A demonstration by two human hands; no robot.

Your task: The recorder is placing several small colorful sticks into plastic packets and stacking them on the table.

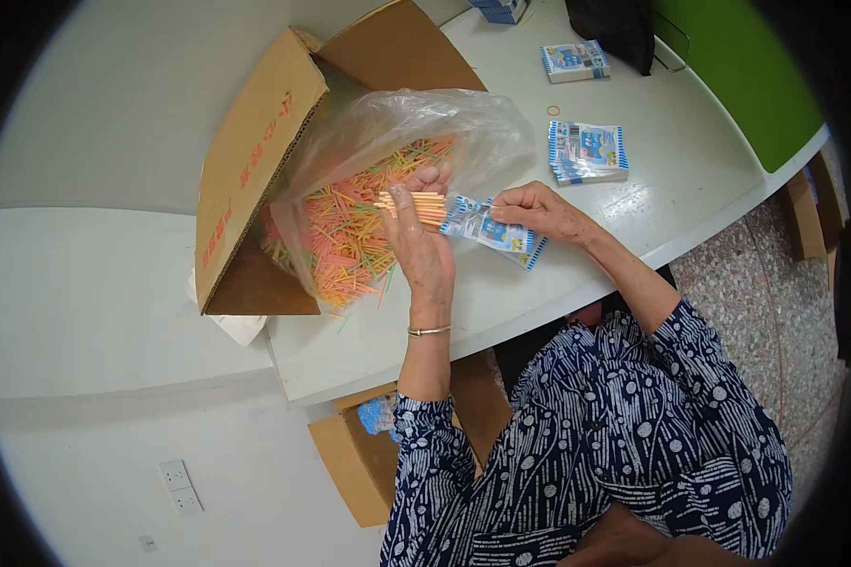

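Sticks, thin and orange (416, 205), are lying bunched between the thumb and fingers of our left hand (424, 248), which is grasping them with their tips pointing toward the small blue-and-white packet (490, 230). Our right hand (539, 210) is pinching that packet at its far end, holding it just beside the left fingertips, so that its mouth is meeting the bundle. Behind the left hand, the clear plastic bag (463, 128) of loose coloured sticks (350, 241) is spilling out of the tipped cardboard box (255, 151). Beyond the right hand, stacks of packets (586, 151) are resting on the white table (690, 180). We are judging the risk this way: if the bundle is fanning out, stray sticks may be catching the packet's edge and dropping onto the table.
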